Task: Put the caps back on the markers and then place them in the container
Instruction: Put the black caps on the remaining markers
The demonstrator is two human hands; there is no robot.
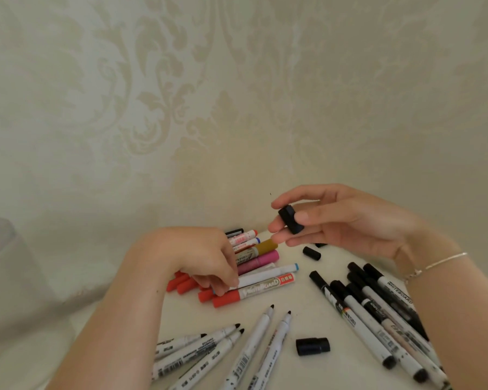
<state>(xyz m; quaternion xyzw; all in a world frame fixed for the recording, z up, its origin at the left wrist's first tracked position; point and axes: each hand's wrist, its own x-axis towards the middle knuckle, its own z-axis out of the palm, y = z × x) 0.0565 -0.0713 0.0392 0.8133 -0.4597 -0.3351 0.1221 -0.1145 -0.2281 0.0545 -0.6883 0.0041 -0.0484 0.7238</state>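
Head view, places told from the red-capped whiteboard marker in the middle of the table.
Right hand: raised above and to the right of this marker; thumb and fingers pinch a black cap, held in the air.
Left hand: just left of this marker, fingers curled down on a white marker with blue end lying just behind it; it grips that one.
Coloured markers: behind it, side by side, capped.
Uncapped markers: in front of it, black tips bare.
Black-capped markers: to its right, in a pile.
Loose caps: one front-right, one behind-right.
Container: far left, translucent, blurred.
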